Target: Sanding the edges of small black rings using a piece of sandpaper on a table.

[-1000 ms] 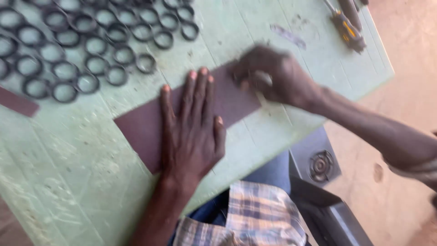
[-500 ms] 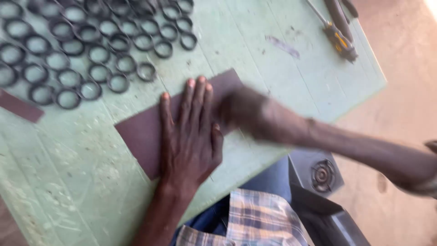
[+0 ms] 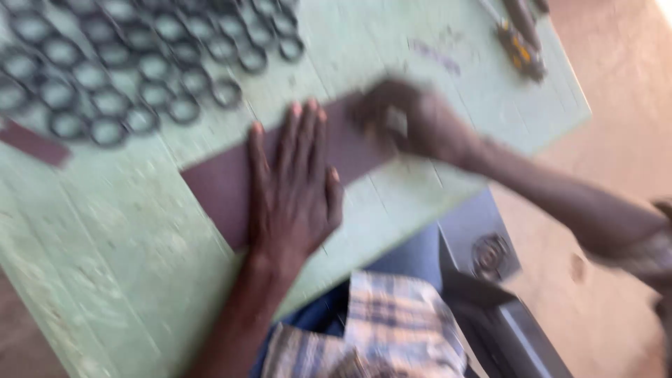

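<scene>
On the green bench (image 3: 105, 231) a dark brown sheet (image 3: 217, 185) lay slantwise near the middle, its near-left part bare and its far-right end under my hands. My left hand (image 3: 294, 189) lay flat on it, fingers spread and straight, gripping nothing, only pressing it down. My right hand (image 3: 413, 126) was curled at the sheet's far-right end around a small pale thing (image 3: 397, 120); the blur was too heavy to say what it was or how tightly I held it. Rows of dark rings (image 3: 140, 70) lay far left, well apart from the sheet, a brown strip (image 3: 35, 143) sat at the left edge, and tools (image 3: 521, 42) lay at the far right.

To do this well, I judged the flat hand should bear down evenly so the sheet could not creep, with its fingertips kept clear of the working hand.

Against half a second earlier, my right hand had drawn back rightward, from just beside my left fingers toward the sheet's end; my left hand had stayed put.
</scene>
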